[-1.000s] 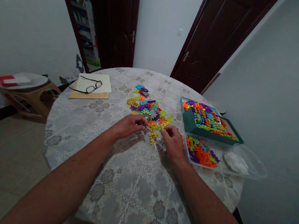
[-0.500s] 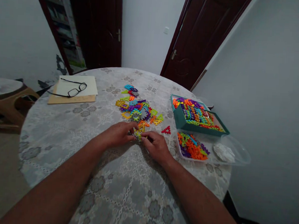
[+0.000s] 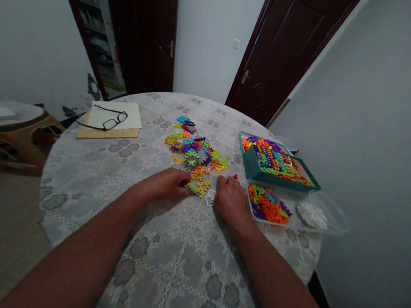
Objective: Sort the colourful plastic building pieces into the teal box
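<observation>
My left hand point(image 3: 170, 184) pinches the left end of a joined strip of yellow-green and grey toothed plastic building pieces point(image 3: 192, 187). A yellow triangle piece point(image 3: 204, 189) is at the strip's right end. My right hand point(image 3: 231, 197) is over to the right, palm down with curled fingers closed over a red triangle piece point(image 3: 235, 176); only a bit of red shows past the fingertips and the thumb is hidden. Between the hands, by the right hand's edge, lies a white pentagon piece point(image 3: 210, 198). Just beyond, a heap of colourful toothed building pieces point(image 3: 192, 148) spreads over the table.
On the right, a clear plastic box point(image 3: 274, 223) holds orange, purple and green pieces. Behind it stands a green box point(image 3: 273, 177) with rows of colourful pieces. Eyeglasses point(image 3: 110, 124) rest on papers point(image 3: 133, 114) at the left. A patterned cloth point(image 3: 171, 263) covers the round table.
My right hand has left the joined pieces and moved right, onto the red triangle piece. The white pentagon piece now shows. My left hand keeps its pinch. The view has shifted slightly.
</observation>
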Demonstrator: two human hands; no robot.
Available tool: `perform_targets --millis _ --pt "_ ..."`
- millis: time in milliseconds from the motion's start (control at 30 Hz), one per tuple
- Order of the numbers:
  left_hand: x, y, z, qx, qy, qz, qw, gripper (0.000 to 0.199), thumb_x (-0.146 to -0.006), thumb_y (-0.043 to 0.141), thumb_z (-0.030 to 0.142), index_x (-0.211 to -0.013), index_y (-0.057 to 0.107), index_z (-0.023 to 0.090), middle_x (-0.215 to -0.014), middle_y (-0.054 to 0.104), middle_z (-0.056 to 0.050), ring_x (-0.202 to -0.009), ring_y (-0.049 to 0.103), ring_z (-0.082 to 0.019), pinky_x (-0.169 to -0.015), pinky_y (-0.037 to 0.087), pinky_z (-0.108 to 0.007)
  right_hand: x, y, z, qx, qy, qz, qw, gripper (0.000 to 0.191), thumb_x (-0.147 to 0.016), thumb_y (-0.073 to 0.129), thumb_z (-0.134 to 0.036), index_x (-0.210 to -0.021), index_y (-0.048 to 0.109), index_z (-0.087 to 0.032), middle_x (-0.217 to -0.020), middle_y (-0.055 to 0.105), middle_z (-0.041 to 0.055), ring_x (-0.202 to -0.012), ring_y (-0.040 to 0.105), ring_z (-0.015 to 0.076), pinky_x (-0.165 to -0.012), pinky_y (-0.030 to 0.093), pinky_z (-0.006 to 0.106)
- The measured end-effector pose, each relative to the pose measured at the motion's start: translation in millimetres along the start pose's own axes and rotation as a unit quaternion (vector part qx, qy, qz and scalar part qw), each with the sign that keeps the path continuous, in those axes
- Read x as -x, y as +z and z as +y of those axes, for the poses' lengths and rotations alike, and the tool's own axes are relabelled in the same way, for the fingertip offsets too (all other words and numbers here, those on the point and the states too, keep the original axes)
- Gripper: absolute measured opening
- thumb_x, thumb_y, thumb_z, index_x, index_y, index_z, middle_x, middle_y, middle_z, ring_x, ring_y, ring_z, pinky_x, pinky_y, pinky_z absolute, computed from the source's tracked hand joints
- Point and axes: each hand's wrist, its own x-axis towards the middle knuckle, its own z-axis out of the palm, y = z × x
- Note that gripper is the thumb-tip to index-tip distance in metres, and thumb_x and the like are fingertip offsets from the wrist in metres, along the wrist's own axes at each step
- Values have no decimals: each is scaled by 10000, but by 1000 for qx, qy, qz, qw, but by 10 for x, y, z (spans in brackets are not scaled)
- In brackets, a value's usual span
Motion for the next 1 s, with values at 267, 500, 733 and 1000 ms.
perform_targets --millis 267,500,733,1000 --pt "10 -7 -25 0 14 -2 1000 95 -842 671 221 -909 603 223 -881 653 1 -793 532 -166 -709 332 -299 -49 95 14 -114 -107 93 983 560 -948 449 -23 -1470 611 -146 -1600 524 171 -1485 468 260 -1244 386 427" --pt "12 -5 -19 8 6 -10 1000 84 -856 664 243 -923 617 223 -892 658 -5 -799 536 -169 -715 342 -305 -42 47 38 28 55 -3 998 410 -1037 473 -155 -1414 634 -137 -1504 541 285 -1283 597 362 -1038 497 478" --pt "8 4 -19 -4 17 -10 1000 102 -840 674 229 -934 635 233 -921 686 -12 -822 545 -182 -731 354 -311 -149 64 66 -82 -72 -11 994 300 -1020 527 -133 -1232 735 -172 -1344 673 143 -1245 578 255 -1122 409 333" --pt "18 -1 4 -3 40 -10 999 89 -848 653 181 -917 639 236 -907 682 -18 -823 541 -189 -729 356 -311 -125 -39 131 -45 -40 -31 998 254 -1067 583 -303 -1249 707 -178 -1180 685 125 -1139 630 249 -1006 456 319"
